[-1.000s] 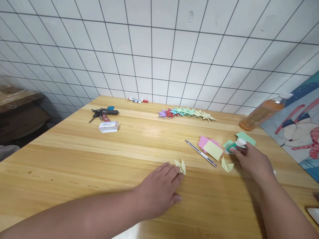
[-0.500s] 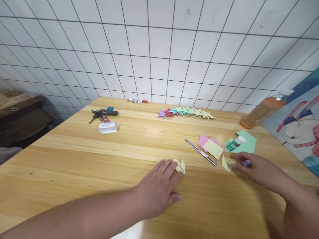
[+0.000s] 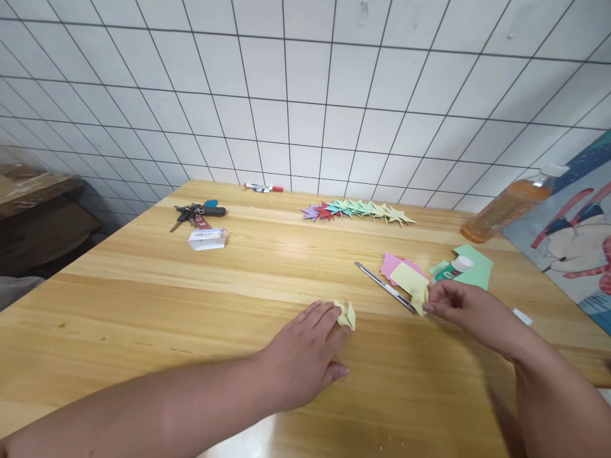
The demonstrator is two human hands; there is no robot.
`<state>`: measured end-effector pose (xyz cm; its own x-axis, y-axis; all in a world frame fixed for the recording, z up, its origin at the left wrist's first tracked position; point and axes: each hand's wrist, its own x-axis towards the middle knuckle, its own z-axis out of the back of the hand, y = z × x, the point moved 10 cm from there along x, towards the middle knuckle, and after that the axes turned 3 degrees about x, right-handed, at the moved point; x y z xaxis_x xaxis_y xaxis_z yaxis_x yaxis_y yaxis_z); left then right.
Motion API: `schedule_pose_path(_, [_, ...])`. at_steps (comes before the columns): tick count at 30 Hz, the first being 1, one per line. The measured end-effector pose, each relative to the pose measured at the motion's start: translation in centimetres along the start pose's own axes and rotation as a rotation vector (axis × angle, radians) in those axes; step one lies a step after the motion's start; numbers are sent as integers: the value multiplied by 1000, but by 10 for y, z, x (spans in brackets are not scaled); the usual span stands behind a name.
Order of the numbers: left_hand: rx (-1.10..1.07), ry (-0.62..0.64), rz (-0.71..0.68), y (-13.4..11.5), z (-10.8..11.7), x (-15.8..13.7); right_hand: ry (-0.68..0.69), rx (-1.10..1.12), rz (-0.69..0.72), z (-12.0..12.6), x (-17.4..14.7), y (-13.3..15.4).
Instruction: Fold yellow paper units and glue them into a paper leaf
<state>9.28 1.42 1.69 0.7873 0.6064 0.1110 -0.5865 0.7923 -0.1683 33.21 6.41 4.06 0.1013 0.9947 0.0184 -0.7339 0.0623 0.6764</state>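
My left hand [image 3: 308,356] lies flat on the wooden table, fingers stretched out and thumb apart. Its fingertips rest against a folded pale-yellow paper piece [image 3: 351,316], partly covering it. With thumb and index finger, my right hand [image 3: 458,308] pinches a second folded yellow paper piece [image 3: 420,300], just in front of a flat yellow paper sheet [image 3: 405,277]. Pink paper sheets [image 3: 390,264] lie partly under that sheet. A utility knife [image 3: 384,286] is beside them on the left. Behind my right hand, a glue stick [image 3: 451,268] rests on green paper [image 3: 480,267].
A row of colored folded-paper stars [image 3: 363,210] lies near the tiled wall. Further left are markers [image 3: 263,187], keys [image 3: 193,214] and a small white box [image 3: 207,239]. A bottle of orange drink [image 3: 510,207] and a picture panel [image 3: 573,235] stand at the right. A white cap [image 3: 522,316] lies nearby.
My right hand has moved left with the folded yellow paper, which now overlaps the flat yellow sheet. The white cap has come into sight. My left hand stays in place.
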Motion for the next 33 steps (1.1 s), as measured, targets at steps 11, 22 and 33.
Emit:
schedule_pose_path(11, [21,10,-17,-3,-2,-1,296,292,-39,-90,-11,48])
schedule_pose_path(22, [4,52,-24,-2,-4,1,286,84,-3,-103,-10,59])
schedule_pose_path(33, [4,34,-31,-2,-6,1,234,-15,-19,-103,-7,55])
